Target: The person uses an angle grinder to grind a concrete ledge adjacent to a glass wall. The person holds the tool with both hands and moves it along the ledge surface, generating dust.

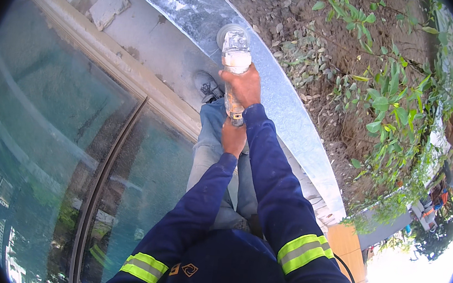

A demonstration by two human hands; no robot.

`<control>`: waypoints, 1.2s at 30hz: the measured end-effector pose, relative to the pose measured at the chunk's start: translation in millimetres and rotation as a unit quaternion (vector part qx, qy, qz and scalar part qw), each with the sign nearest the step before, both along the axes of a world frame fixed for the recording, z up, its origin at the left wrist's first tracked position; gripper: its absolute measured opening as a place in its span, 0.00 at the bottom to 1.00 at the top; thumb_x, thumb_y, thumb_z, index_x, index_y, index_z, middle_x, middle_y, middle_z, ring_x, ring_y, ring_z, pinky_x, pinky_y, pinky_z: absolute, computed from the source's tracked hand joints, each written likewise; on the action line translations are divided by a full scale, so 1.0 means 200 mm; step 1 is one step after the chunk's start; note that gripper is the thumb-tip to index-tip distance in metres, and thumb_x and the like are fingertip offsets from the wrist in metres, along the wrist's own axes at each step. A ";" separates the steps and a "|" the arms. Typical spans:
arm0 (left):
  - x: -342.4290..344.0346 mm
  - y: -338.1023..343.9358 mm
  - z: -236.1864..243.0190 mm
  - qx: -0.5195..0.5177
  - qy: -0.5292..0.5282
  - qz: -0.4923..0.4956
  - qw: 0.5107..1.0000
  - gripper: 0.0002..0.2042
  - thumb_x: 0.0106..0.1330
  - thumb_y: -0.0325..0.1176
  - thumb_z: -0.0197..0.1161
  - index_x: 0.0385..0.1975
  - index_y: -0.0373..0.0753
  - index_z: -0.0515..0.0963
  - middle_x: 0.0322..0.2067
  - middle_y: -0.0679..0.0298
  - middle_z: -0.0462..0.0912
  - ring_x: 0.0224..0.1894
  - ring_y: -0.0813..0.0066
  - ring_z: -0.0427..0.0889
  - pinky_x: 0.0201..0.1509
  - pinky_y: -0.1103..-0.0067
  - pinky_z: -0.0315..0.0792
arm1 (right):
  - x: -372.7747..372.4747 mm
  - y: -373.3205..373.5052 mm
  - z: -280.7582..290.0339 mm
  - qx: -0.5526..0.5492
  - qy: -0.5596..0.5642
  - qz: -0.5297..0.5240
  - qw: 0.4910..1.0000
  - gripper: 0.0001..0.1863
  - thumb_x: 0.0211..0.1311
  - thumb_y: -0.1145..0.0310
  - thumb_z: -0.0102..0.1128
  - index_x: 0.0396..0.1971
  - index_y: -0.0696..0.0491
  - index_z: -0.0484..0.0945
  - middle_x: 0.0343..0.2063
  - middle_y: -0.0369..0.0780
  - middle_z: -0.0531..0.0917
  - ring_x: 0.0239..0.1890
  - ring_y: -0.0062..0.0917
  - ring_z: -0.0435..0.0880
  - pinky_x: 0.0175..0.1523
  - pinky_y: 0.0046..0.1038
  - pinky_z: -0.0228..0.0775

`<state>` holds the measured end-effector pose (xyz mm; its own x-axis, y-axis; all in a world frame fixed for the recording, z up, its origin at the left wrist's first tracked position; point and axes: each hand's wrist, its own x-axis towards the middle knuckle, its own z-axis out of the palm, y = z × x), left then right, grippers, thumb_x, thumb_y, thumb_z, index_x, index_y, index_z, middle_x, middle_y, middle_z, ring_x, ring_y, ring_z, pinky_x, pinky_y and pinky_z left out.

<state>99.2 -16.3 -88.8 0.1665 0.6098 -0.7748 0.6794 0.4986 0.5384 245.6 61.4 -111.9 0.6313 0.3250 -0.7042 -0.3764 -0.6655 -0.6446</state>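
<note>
A dust-covered angle grinder (236, 59) is held out in front of me with both hands. My right hand (247, 87) wraps around its body just behind the whitened head. Lower down, my left hand (233, 139) is closed around the tail end of the tool. The round disc (229, 33) at its front lies over the curved grey stone ledge (295, 115), and I cannot tell whether it touches. Pale dust and white smears mark the ledge beyond the disc.
Bare soil (335, 106) with dry leaves and green plants (391, 98) borders the ledge on the right. Glass panels (61, 85) in a frame stand on the left. A loose slab (110, 7) lies near my shoe (207, 86). A black cable (345, 268) runs by my right arm.
</note>
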 end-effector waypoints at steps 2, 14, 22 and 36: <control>0.02 0.00 0.00 0.014 0.010 -0.019 1.000 0.16 0.66 0.27 0.68 0.51 0.27 0.82 0.44 0.40 0.90 0.51 0.40 0.90 0.52 0.57 0.81 | 0.05 -0.01 -0.01 0.018 0.000 -0.011 1.000 0.41 0.45 0.52 0.85 0.55 0.65 0.80 0.48 0.55 0.91 0.53 0.47 0.92 0.60 0.40 0.82; 0.03 0.08 0.04 0.006 -0.049 0.071 0.996 0.12 0.68 0.28 0.70 0.48 0.29 0.83 0.38 0.53 0.92 0.42 0.61 0.92 0.47 0.66 0.81 | -0.02 0.12 0.01 -0.016 0.023 0.076 0.997 0.44 0.44 0.50 0.82 0.60 0.61 0.80 0.51 0.54 0.90 0.56 0.49 0.90 0.63 0.42 0.80; 0.04 -0.02 -0.06 0.033 -0.003 0.004 0.999 0.16 0.66 0.28 0.71 0.51 0.28 0.83 0.43 0.42 0.91 0.49 0.41 0.91 0.51 0.58 0.81 | 0.09 0.04 0.02 0.006 0.003 0.026 1.000 0.41 0.45 0.52 0.83 0.56 0.63 0.81 0.48 0.55 0.91 0.53 0.47 0.92 0.60 0.40 0.81; -0.01 -0.02 0.03 0.001 -0.008 0.070 0.998 0.16 0.67 0.30 0.71 0.51 0.28 0.82 0.41 0.44 0.92 0.47 0.46 0.92 0.50 0.62 0.82 | -0.03 0.05 0.02 0.010 0.020 0.055 0.998 0.42 0.46 0.51 0.84 0.57 0.62 0.81 0.50 0.54 0.91 0.55 0.45 0.92 0.62 0.40 0.81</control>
